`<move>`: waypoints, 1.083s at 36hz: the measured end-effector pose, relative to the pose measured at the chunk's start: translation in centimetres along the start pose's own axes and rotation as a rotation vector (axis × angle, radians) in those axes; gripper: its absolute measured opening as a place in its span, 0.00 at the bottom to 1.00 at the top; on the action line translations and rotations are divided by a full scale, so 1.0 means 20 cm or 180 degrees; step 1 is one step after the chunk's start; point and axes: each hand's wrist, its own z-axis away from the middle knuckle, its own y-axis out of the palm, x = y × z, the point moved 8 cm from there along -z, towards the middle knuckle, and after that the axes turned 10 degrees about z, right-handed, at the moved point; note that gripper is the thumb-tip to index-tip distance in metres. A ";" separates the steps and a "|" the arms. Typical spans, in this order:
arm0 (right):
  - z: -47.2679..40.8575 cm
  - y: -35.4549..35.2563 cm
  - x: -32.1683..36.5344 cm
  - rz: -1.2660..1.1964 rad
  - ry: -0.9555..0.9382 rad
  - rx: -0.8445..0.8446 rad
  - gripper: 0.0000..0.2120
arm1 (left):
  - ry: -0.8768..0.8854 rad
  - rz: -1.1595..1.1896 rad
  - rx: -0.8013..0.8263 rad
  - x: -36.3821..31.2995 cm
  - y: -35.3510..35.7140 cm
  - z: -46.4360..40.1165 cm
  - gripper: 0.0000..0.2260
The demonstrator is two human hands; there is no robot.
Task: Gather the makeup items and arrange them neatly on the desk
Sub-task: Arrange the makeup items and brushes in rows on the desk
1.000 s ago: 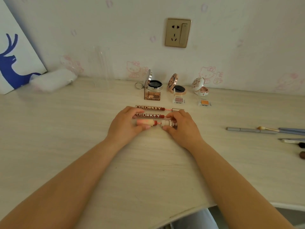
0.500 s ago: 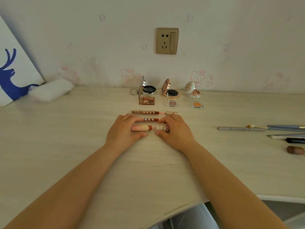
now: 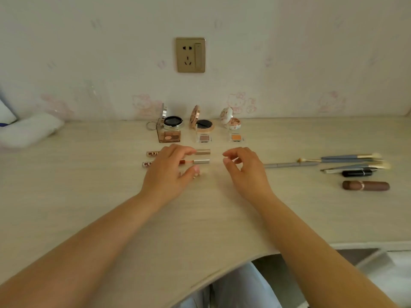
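nearest to us, our left hand (image 3: 169, 172) lies low over the desk (image 3: 89, 196), fingers loosely curled and covering a small tube whose pale tip (image 3: 197, 174) shows by the thumb; we cannot tell if it grips it. our right hand (image 3: 244, 170) hovers just to the right, half open, thumb and forefinger apart, holding nothing. a little farther, two lip gloss tubes (image 3: 201, 161) lie side by side, partly under the left fingers, silver caps pointing right. well off to the right lie a brown lipstick (image 3: 365, 185), a black lipstick (image 3: 357, 173) and several brushes (image 3: 351, 156). farther still sit three small eyeshadow pans (image 3: 203, 138) in a row, and behind them three open compacts (image 3: 203, 124) near the wall. a white cloth (image 3: 31, 132) rests far left.
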 end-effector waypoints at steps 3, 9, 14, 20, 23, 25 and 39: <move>0.07 -0.16 -0.14 0.0142 0.0193 -0.0160 0.05 | 0.0240 0.0031 0.0300 -0.19 0.18 -0.06 0.13; 0.26 -0.54 -0.49 0.0649 0.0603 -0.0528 0.05 | 0.0516 0.0138 0.0928 -0.55 0.62 -0.12 0.12; 0.36 -0.85 -0.77 0.1078 0.1074 -0.0873 0.06 | 0.0584 0.0313 0.1267 -0.80 0.95 -0.16 0.12; 0.41 -1.01 -1.03 0.1706 0.1557 -0.0466 0.14 | 0.0655 0.0461 0.1276 -1.01 1.18 -0.21 0.15; 0.41 -1.02 -1.07 0.1599 0.1635 -0.0324 0.16 | 0.0634 0.0445 0.1326 -1.05 1.25 -0.22 0.16; 0.41 -1.01 -1.08 0.1629 0.1621 -0.0254 0.17 | 0.0598 0.0441 0.1335 -1.06 1.28 -0.23 0.16; 0.36 -0.95 -0.97 0.1816 0.0970 -0.0122 0.12 | 0.0527 0.0383 0.1178 -0.98 1.18 -0.21 0.10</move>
